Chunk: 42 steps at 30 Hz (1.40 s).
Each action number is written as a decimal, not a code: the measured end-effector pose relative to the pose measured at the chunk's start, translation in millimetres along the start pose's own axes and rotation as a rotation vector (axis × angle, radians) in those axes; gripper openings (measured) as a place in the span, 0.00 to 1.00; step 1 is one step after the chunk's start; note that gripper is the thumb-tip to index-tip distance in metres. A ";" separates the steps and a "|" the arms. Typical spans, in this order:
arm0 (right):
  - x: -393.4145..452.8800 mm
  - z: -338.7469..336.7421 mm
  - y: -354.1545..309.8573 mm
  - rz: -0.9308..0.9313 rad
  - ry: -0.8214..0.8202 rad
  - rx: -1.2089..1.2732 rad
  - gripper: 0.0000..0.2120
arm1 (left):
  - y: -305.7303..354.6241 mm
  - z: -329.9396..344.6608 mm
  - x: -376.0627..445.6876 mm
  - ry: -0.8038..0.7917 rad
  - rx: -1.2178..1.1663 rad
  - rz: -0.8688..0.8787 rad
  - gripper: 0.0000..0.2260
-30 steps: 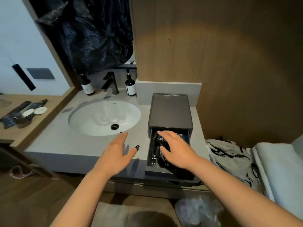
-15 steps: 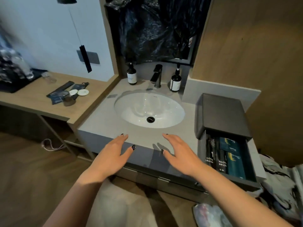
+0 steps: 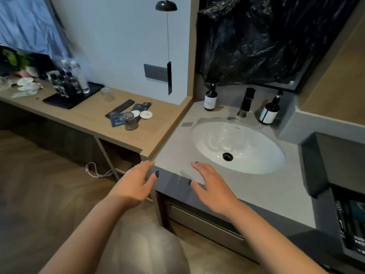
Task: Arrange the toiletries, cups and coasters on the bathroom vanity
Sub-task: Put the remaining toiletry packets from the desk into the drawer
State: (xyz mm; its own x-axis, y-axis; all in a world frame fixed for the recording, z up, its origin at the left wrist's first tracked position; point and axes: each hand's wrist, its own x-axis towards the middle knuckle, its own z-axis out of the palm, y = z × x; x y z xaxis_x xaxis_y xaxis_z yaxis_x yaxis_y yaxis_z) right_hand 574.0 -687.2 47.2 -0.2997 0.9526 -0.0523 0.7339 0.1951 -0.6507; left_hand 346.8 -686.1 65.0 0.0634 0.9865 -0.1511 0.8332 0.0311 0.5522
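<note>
Head view: both hands' fingers spread, empty (over vanity edge); cup [image 3: 130, 121], coasters [image 3: 145, 115] well left.

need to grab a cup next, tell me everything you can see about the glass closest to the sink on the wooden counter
The glass is a short, clear tumbler with a greyish tint. It appears to stand upside down, its flat base uppermost, on the wooden counter left of the sink. It sits against dark toiletry packets, partly over one, with two round white coasters just behind it. It looks empty. Neither hand touches it.
</note>
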 end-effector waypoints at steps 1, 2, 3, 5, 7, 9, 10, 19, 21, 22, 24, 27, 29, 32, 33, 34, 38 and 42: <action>8.7 1.3 -3.6 -0.002 -0.002 -0.006 0.26 | -5.1 -2.7 6.1 -0.002 -0.011 -0.008 0.24; 17.8 2.4 -6.7 -0.009 -0.006 -0.009 0.26 | -9.9 -4.5 12.5 -0.001 -0.019 -0.013 0.24; 27.0 3.7 -8.4 -0.009 -0.015 -0.007 0.26 | -14.5 -5.7 19.3 0.001 -0.031 -0.026 0.24; 49.2 4.9 -10.7 -0.019 -0.026 -0.019 0.26 | -21.1 -8.2 35.6 0.010 -0.069 -0.057 0.24; 74.9 5.2 -11.7 -0.028 -0.044 -0.024 0.26 | -26.9 -11.6 56.1 0.015 -0.089 -0.070 0.24; 100.1 4.9 -12.9 -0.034 -0.050 -0.031 0.26 | -31.8 -17.9 76.6 0.019 -0.064 -0.044 0.24; 113.9 3.4 -13.9 -0.034 -0.053 -0.025 0.26 | -33.6 -22.3 88.0 0.024 -0.061 -0.035 0.23; 245.6 -3.7 -40.6 -0.081 -0.108 0.016 0.26 | -61.0 -63.8 182.6 0.092 -0.065 -0.110 0.25; 266.6 2.4 -46.4 -0.081 -0.117 0.015 0.25 | -71.6 -72.1 196.7 0.098 -0.066 -0.121 0.25; 273.0 5.9 -48.9 -0.077 -0.120 0.013 0.25 | -75.6 -75.2 201.6 0.104 -0.065 -0.120 0.24; 290.5 16.5 -54.9 -0.062 -0.139 0.016 0.24 | -90.6 -83.8 214.5 0.112 -0.096 -0.099 0.23; 322.9 31.4 -70.5 -0.062 -0.130 -0.003 0.24 | -119.0 -101.8 237.7 0.118 -0.127 -0.079 0.21; 347.2 42.5 -84.4 -0.043 -0.095 -0.014 0.23 | -141.4 -115.8 255.4 0.099 -0.107 -0.055 0.22; 381.5 61.5 -110.6 0.004 -0.045 -0.006 0.23 | -173.3 -139.6 282.0 0.047 -0.081 -0.010 0.22; 393.2 68.5 -120.3 0.022 -0.027 0.005 0.23 | -184.7 -148.8 291.3 0.032 -0.071 0.008 0.23; 405.3 75.8 -130.1 0.042 -0.009 0.016 0.23 | -196.6 -158.0 300.6 0.018 -0.064 0.025 0.23; 445.5 103.6 -163.0 0.102 0.053 0.046 0.22 | -241.6 -189.6 330.3 -0.045 -0.055 0.071 0.23; 472.9 127.2 -178.5 0.155 0.078 0.091 0.21 | -280.3 -209.1 354.8 -0.117 -0.080 0.071 0.24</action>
State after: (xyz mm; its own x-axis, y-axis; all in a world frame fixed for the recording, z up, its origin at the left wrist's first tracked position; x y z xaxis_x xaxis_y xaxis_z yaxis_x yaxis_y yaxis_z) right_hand 223.8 -301.2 42.2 -0.1367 0.9855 -0.1007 0.7083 0.0262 -0.7055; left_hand 20.8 -311.2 28.1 0.1876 0.9614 -0.2011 0.7781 -0.0205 0.6278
